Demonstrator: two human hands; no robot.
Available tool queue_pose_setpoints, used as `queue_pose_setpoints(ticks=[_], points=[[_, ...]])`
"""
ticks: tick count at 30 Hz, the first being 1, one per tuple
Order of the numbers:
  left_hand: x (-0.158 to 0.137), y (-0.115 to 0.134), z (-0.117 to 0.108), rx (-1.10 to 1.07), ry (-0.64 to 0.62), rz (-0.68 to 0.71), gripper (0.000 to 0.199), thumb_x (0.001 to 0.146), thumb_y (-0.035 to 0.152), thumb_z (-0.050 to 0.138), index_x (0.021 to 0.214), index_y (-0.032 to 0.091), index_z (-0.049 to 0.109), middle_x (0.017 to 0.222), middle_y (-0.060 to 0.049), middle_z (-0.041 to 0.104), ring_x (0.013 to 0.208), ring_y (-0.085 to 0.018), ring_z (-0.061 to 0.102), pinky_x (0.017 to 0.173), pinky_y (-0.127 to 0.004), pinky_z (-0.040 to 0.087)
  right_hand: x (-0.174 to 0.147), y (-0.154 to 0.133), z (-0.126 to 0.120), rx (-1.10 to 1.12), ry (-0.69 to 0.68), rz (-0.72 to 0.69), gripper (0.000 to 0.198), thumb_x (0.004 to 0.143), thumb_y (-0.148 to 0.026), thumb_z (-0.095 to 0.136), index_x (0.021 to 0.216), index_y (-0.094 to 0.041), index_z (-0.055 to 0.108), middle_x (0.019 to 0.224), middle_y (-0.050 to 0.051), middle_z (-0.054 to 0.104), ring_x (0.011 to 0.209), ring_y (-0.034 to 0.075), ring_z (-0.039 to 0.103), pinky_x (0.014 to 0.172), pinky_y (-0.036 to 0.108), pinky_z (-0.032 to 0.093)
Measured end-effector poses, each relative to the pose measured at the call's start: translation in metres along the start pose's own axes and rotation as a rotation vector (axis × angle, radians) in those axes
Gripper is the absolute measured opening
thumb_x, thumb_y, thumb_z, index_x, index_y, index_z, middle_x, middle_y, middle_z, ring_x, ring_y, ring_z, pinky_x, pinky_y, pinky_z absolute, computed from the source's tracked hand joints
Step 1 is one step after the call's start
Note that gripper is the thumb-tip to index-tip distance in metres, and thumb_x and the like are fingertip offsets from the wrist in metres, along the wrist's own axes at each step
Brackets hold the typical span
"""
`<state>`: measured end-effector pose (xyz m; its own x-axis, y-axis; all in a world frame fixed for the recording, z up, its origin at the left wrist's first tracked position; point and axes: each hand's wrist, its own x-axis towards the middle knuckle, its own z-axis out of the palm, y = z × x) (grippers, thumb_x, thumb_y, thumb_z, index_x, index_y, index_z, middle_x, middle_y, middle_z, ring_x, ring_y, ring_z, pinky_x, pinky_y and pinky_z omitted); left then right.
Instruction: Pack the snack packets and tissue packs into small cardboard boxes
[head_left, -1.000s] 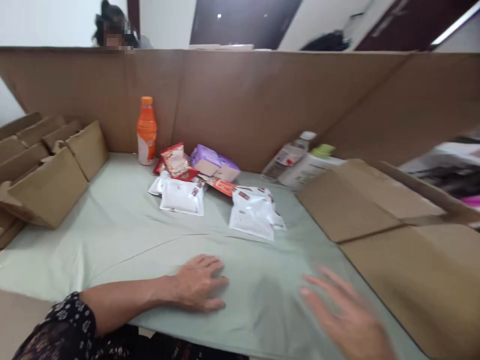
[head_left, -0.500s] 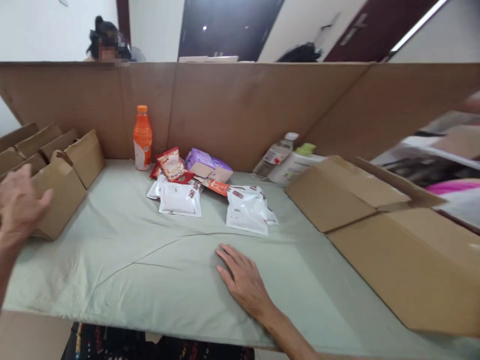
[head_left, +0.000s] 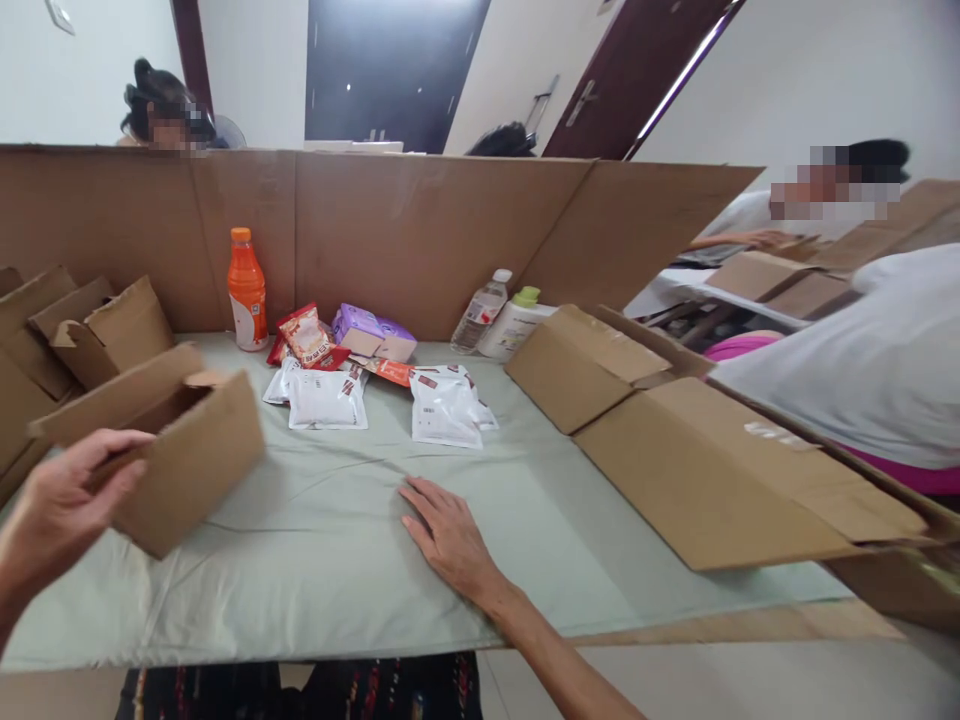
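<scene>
The left hand (head_left: 79, 490) has hold of a brown box (head_left: 202, 465) on the left side of the surface (head_left: 352, 580). The thumb and fingers pinch the box's near left edge, so the hand is almost closed. The box has an open top and looks tipped. I cannot tell if its bottom touches the surface. More brown boxes (head_left: 131, 335) are just past it, on the far left.

The right hand (head_left: 450, 540) lies palm down near the middle of the surface. Its fingers are a bit spread, and it holds nothing.

Farther away, white packets (head_left: 328, 400) lie in two spots, with an orange packet (head_left: 391, 370) between. A red packet (head_left: 306, 338) and purple packs (head_left: 360, 330) are behind them. An orange bottle (head_left: 247, 300) stands to their left. To their right, a clear bottle (head_left: 480, 315) is beside a white bottle (head_left: 514, 328). Brown cardboard flaps (head_left: 675, 470) fill the right side.
</scene>
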<state>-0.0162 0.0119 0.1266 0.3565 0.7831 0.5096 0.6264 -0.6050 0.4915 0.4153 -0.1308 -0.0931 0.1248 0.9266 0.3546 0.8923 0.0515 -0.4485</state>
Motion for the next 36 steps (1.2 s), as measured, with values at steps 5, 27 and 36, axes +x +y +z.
queue_pose_setpoints(ticks=[5, 27, 36], points=[[-0.016, 0.066, 0.052, -0.218, -0.216, 0.441, 0.019, 0.102, 0.014, 0.057, 0.110, 0.025, 0.070, 0.097, 0.001, 0.077, 0.084, -0.012, 0.075, 0.076, -0.017, 0.059, 0.004, -0.008, -0.027, 0.420, 0.138, 0.246, 0.043, 0.095, -0.056, 0.061, 0.116, -0.023, 0.079, 0.132, 0.015, 0.077, 0.126, 0.035, 0.071, 0.111, 0.058, 0.054], [0.027, 0.095, 0.058, -0.018, -0.813, 0.802, 0.028, 0.069, 0.017, 0.061, 0.095, 0.023, 0.066, 0.084, -0.001, 0.067, 0.082, -0.024, 0.067, 0.120, -0.055, 0.042, 0.126, -0.170, -0.146, -0.103, -0.751, -0.546, 0.023, 0.101, -0.019, 0.059, 0.102, -0.022, 0.082, 0.101, 0.005, 0.084, 0.096, 0.022, 0.076, 0.092, 0.037, 0.055], [-0.015, 0.051, 0.049, 0.101, -0.346, 0.715, 0.026, 0.090, 0.008, 0.051, 0.105, 0.023, 0.067, 0.101, -0.005, 0.072, 0.103, -0.024, 0.068, 0.122, -0.052, 0.036, 0.089, -0.123, -0.165, -0.256, -0.415, -0.425, 0.014, 0.092, -0.025, 0.070, 0.101, -0.026, 0.080, 0.104, 0.007, 0.079, 0.099, 0.027, 0.072, 0.098, 0.043, 0.055]])
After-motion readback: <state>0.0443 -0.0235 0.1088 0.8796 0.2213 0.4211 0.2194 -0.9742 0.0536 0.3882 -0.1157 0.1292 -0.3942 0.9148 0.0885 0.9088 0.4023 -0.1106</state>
